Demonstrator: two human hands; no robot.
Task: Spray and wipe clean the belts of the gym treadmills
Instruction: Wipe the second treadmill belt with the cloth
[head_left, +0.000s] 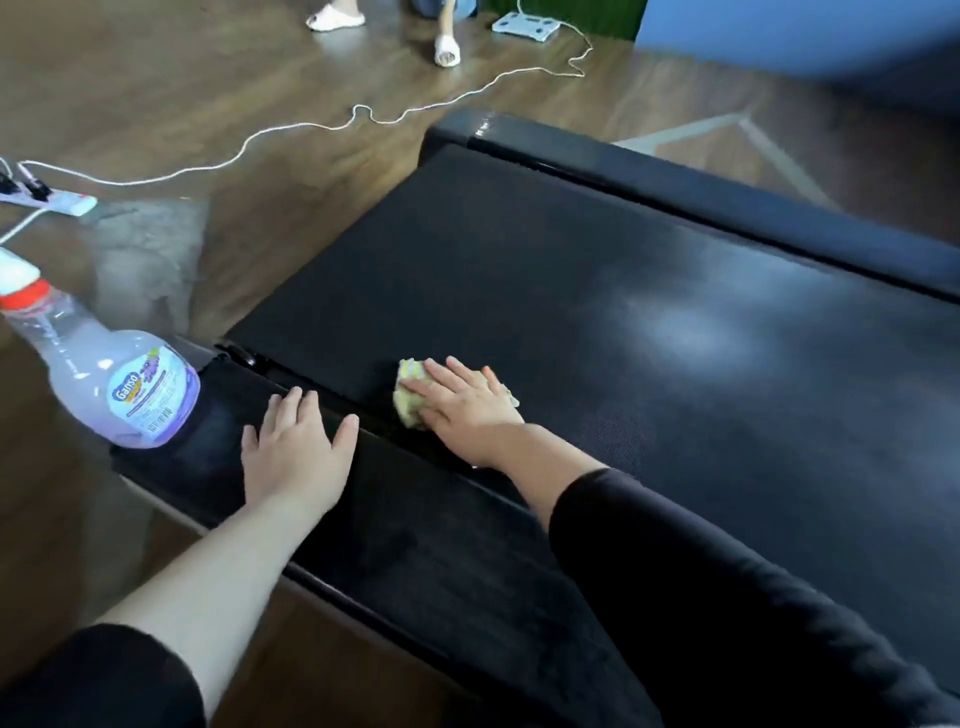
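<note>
Treadmill belt (623, 312) under cloth (408, 411), side rail (415, 499) bearing spray bottle (140, 395)

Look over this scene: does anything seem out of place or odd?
The spray bottle perches at the outer corner of the side rail, seemingly tilted, and a white cord trails loosely across the floor.

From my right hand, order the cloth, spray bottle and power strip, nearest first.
1. Cloth, under the right hand.
2. Spray bottle, to the left on the side rail.
3. Power strip, far left on the floor.
</note>
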